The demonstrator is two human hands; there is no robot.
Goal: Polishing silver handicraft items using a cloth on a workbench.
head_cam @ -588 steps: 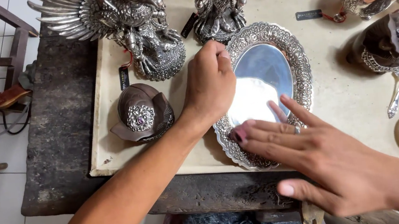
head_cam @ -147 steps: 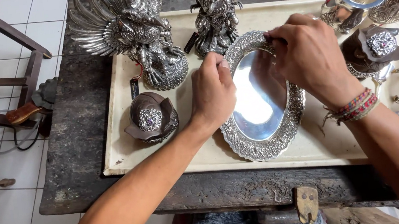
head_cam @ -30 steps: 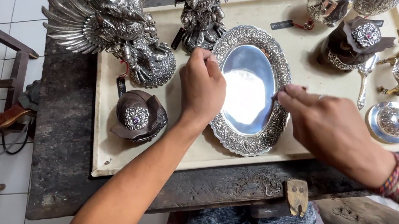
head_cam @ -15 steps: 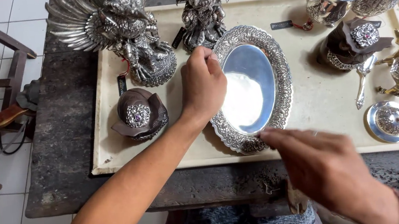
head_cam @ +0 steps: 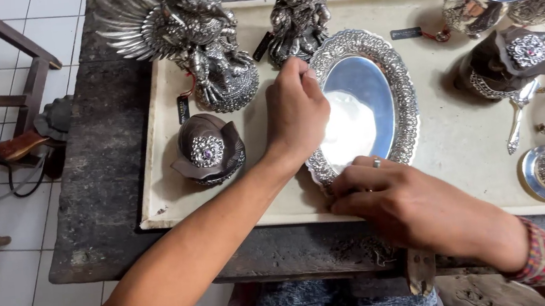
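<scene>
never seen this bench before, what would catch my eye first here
The oval silver tray with its embossed rim and mirror-bright centre lies mid-board, the left hand resting on its left rim and the right hand on its near edge. Behind it at the far edge stand a winged silver statue and a second silver figure. Left of the tray sits a dark brown shell-shaped box with a silver rosette.

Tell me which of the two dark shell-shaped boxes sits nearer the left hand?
The dark box just left of the left hand; the other box lies far across the oval silver tray.
</scene>
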